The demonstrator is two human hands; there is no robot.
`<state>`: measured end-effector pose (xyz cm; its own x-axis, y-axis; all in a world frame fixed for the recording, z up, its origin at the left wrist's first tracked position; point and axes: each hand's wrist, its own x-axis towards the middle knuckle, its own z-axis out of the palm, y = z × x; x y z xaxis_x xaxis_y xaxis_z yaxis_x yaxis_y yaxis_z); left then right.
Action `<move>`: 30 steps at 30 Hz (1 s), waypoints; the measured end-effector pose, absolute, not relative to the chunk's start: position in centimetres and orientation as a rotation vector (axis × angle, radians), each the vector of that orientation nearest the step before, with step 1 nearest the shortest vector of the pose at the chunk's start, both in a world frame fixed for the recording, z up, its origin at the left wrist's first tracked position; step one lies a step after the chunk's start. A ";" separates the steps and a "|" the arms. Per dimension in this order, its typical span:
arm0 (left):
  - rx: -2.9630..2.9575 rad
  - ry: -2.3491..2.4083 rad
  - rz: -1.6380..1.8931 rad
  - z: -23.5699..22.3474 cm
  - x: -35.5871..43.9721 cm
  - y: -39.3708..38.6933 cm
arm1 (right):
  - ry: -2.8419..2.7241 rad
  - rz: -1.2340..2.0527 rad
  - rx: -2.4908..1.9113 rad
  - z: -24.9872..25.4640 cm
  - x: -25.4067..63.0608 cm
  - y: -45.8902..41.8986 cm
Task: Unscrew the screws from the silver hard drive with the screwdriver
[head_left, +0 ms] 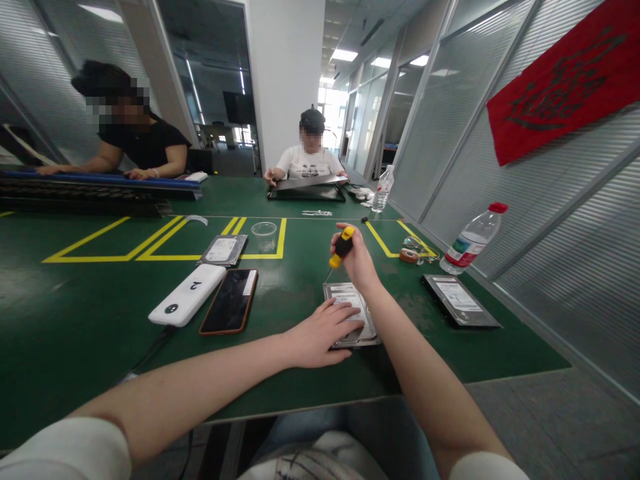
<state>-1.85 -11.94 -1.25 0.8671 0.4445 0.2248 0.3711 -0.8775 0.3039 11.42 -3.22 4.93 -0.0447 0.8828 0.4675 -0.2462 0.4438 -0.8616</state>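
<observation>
A silver hard drive (pixel 350 293) lies flat on the green table (pixel 90 320) near its front edge. My left hand (pixel 323 331) rests on the drive's near half with fingers spread flat, holding nothing. Above the drive's far end, my right hand (pixel 356 257) is closed around a screwdriver (pixel 341 248) with a yellow and black handle; its thin shaft points down and left toward the drive's far left corner.
A second hard drive (pixel 460 300) lies to the right, a third (pixel 223 250) to the left near a clear plastic cup (pixel 263 235). A phone (pixel 230 301) and white power bank (pixel 187 294) lie at left. A water bottle (pixel 473 239) stands right. Two people sit at the far side.
</observation>
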 end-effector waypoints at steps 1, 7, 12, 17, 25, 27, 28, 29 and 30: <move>2.788 0.618 0.423 -1.3 -1.8 -11.9 | -1.298 1.012 -0.653 4.9 11.5 -3.1; 2.781 0.625 0.421 -1.2 -1.8 -12.0 | -1.312 0.888 -0.735 4.9 11.8 -3.1; 2.789 0.623 0.426 -1.3 -1.8 -12.0 | -1.276 1.062 -0.639 5.0 11.6 -3.4; 2.792 0.626 0.415 -1.2 -1.8 -12.0 | -1.282 1.072 -0.590 5.1 11.6 -2.9; 2.792 0.626 0.415 -1.2 -1.9 -12.0 | -1.233 1.127 -0.622 4.8 11.4 -3.5; 2.799 0.627 0.409 -1.2 -1.9 -12.0 | -1.224 1.126 -0.596 4.8 11.4 -3.4; 2.803 0.627 0.405 -1.2 -1.8 -12.0 | -1.213 1.129 -0.574 4.8 11.4 -3.3; 2.806 0.626 0.400 -1.2 -1.8 -12.0 | -1.201 1.138 -0.554 4.8 11.4 -3.2; 2.808 0.626 0.397 -1.2 -1.8 -12.0 | -1.191 1.148 -0.545 4.8 11.4 -3.1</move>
<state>-1.81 -11.96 -1.17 0.8715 0.4432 0.2099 0.3791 -0.8804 0.2850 11.44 -3.05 4.81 -0.0550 0.8998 0.4328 -0.3993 0.3774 -0.8355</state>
